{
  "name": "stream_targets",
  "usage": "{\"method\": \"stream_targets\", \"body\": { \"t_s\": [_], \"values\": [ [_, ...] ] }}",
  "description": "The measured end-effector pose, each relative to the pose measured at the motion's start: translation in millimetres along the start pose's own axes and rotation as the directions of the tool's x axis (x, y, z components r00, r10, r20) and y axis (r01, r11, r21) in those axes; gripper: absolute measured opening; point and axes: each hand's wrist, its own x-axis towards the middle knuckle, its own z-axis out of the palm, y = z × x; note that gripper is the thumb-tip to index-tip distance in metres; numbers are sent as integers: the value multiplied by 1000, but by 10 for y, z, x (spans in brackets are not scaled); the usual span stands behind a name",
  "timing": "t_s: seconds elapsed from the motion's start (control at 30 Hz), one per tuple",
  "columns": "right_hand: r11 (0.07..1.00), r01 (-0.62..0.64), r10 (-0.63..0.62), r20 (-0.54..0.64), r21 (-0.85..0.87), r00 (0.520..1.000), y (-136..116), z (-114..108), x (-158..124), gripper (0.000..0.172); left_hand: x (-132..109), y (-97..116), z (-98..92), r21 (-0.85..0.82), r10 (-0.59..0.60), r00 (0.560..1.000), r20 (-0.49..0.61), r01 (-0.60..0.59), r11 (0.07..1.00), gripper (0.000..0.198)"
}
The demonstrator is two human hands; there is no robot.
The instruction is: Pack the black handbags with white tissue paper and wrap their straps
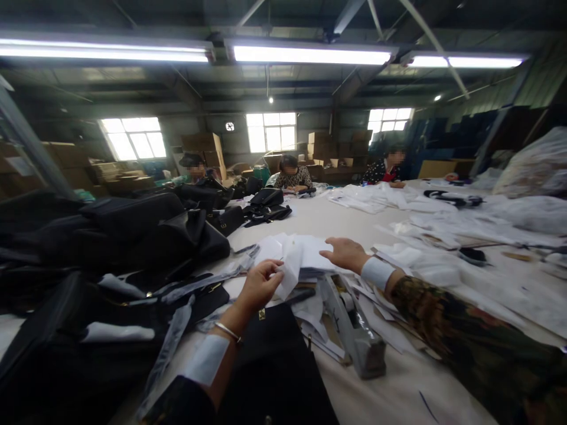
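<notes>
My left hand (260,284) pinches a thin white sheet of paper (291,268), which stands up from a stack of white paper (314,251). At the stack's right edge is my right hand (345,255), its fingers stretched out to the left with nothing held in them. Whether its fingertips touch the paper I cannot tell. Below my hands lies a black bag (274,360) with a small gold-coloured clasp. A grey tape dispenser (357,330) stands just right of the bag, in front of the stack.
Black bags (115,230) are heaped along the left side, some with white wrapping on their straps. White wrapping sheets (460,283) cover much of the table's right side. Several people (295,174) sit at the far edge, before stacked cardboard boxes (328,147).
</notes>
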Motion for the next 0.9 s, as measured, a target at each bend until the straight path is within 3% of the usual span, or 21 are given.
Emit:
{"method": "stream_targets", "body": {
  "t_s": [0.03,0.2,0.33,0.5,0.67,0.73,0.83,0.9],
  "values": [
    [998,-12,11,27,60,1000,-49,40,-30,44,-17,16,59,51,28,999,34,-29,998,13],
    [921,-152,88,187,359,978,-276,389,-104,44,-125,22,339,158,122,977,173,-150,976,10],
    [836,-175,121,135,520,983,-344,605,-128,24,-217,-45,424,177,150,962,227,-193,965,8],
    [771,-98,61,81,629,995,-314,608,-193,26,-317,-101,381,227,106,955,279,-173,958,12],
    [771,12,-16,-1,637,1000,-301,532,-248,28,-326,-87,334,242,52,928,368,-150,959,14],
    [785,54,-53,-20,617,998,-316,526,-271,27,-274,-41,315,254,12,943,333,-102,962,10],
    [801,82,-103,2,593,995,-349,554,-304,27,-141,66,297,234,-50,992,119,21,972,14],
    [800,78,-134,52,595,990,-373,591,-323,29,-44,118,307,195,-52,999,-8,53,979,21]
  ]
}}
